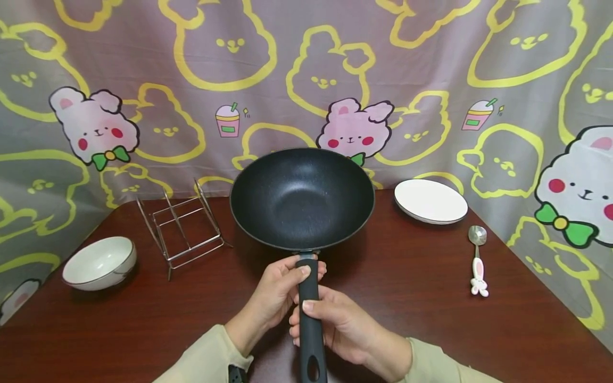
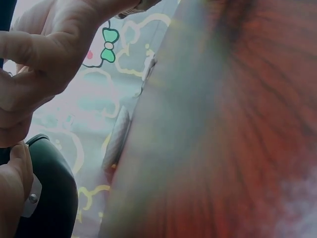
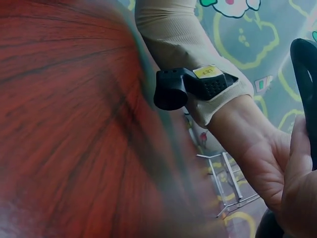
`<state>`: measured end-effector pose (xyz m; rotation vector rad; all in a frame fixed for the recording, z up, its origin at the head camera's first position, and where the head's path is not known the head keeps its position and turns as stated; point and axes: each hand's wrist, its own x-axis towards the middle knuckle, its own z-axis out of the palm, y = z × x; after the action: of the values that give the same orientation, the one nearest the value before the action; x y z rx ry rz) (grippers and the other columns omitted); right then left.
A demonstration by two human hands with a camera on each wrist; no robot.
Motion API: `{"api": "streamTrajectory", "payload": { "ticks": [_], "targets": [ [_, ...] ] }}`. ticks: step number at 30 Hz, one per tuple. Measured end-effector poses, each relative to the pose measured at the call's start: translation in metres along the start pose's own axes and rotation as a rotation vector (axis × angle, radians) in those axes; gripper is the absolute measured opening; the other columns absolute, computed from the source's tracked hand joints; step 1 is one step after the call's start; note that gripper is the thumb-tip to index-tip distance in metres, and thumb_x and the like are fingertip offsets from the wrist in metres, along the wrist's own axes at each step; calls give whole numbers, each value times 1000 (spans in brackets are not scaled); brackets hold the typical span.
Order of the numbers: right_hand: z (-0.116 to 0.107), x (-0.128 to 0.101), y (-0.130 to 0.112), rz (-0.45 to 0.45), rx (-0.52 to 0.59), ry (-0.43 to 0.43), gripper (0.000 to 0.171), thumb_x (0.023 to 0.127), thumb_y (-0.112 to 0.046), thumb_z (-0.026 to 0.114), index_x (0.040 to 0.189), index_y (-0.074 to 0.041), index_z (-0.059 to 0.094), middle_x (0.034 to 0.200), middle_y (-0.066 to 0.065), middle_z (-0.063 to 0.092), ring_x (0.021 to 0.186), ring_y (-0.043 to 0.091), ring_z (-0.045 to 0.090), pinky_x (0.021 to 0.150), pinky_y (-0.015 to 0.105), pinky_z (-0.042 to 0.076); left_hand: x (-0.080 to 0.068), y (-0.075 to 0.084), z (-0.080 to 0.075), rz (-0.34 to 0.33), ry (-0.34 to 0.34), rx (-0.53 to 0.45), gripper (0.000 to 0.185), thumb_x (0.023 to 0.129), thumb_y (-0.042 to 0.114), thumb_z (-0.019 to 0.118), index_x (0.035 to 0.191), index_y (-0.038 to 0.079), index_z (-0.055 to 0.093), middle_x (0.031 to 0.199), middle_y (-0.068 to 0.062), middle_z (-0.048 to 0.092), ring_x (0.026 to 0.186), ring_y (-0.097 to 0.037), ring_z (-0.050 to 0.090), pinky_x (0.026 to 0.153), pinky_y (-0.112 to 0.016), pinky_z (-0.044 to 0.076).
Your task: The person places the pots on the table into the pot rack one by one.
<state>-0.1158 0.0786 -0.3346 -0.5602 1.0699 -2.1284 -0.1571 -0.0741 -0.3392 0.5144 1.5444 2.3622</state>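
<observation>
Left hand (image 1: 278, 290) and right hand (image 1: 335, 324) clamped on wok (image 1: 301, 197) handle, rack (image 1: 184, 229) near left, plate (image 1: 431, 201) farther right.

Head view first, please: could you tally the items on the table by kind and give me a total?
Wok, handle gripped by the left hand and right hand: 1
Bowl: 1
Plate: 1
Spoon with bunny handle: 1
Wire rack: 1
Total: 5 on the table
</observation>
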Motion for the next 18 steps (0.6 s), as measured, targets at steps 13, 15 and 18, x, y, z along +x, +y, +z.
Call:
{"api": "streamTrajectory", "payload": {
  "ticks": [13, 15, 18],
  "targets": [
    [6, 3, -7, -32, -17, -24, 19, 92, -6, 42, 111, -6, 45, 88, 1, 67, 81, 10, 67, 77, 31, 54, -1, 10, 2, 113, -12, 30, 41, 91, 1, 46, 125, -20, 38, 99, -4, 67, 99, -15, 64, 90, -28, 48],
    [7, 3, -8, -25, -16, -18, 19, 92, -6, 43, 111, -7, 45, 88, 1, 67, 81, 10, 67, 77, 31, 54, 0, 12, 2, 130, -14, 33, 40, 91, 0, 45, 125, -20, 38, 99, -4, 67, 99, -15, 64, 90, -28, 48],
    [9, 5, -10, -28, -15, -18, 20, 92, -6, 43, 112, -6, 45, 88, 1, 67, 81, 10, 67, 77, 30, 54, 0, 15, 1, 154, -23, 35, 40, 91, -1, 44, 125, -20, 38, 101, -4, 67, 100, -15, 63, 90, -28, 48]
  ]
}}
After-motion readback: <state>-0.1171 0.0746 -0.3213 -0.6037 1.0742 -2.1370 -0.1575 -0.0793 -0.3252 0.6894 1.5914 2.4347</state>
